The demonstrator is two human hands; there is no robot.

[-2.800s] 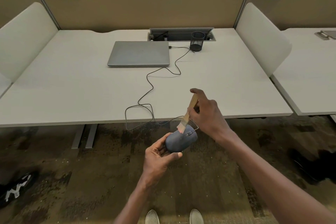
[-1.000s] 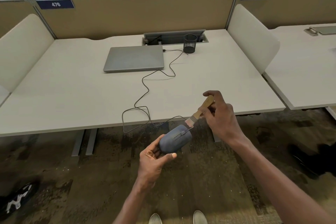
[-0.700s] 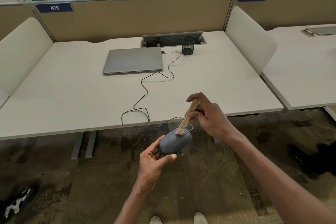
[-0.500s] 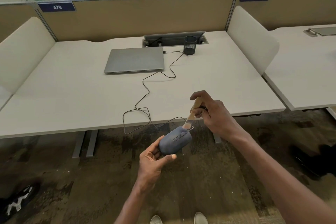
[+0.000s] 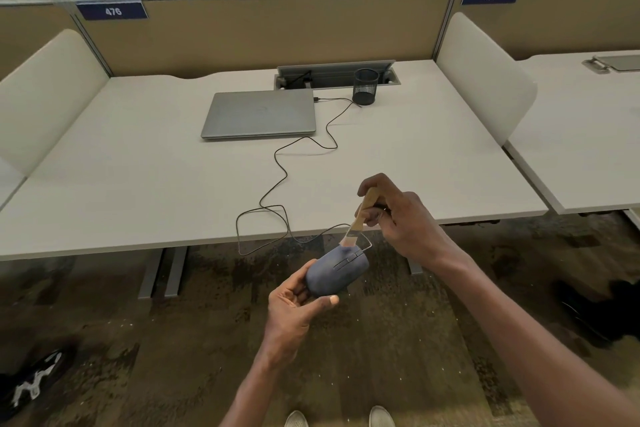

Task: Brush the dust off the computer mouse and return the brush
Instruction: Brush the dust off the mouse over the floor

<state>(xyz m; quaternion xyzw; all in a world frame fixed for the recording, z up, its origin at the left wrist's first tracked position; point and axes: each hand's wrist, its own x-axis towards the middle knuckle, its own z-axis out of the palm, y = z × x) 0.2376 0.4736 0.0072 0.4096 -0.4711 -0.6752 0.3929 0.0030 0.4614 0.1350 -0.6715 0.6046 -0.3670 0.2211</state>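
A blue-grey wired computer mouse [image 5: 337,270] is held in the air in front of the desk, below its front edge, gripped from beneath by my left hand [image 5: 294,308]. My right hand [image 5: 401,218] pinches the wooden handle of a small brush [image 5: 360,218]. The brush slants down and left, its pale bristles touching the mouse's front end near the wheel. The mouse's black cable [image 5: 277,184] loops over the desk edge and runs back to the laptop.
On the white desk [image 5: 138,184] lie a shut grey laptop [image 5: 259,113] and a black mesh pen cup [image 5: 365,86] by the cable hatch [image 5: 337,74]. White side dividers flank the desk. A dark shoe [image 5: 31,381] lies on the carpet at lower left.
The brush has swept back and forth over the mouse's front end, its handle swinging between slanted right and near upright. My left hand has kept the mouse almost still.
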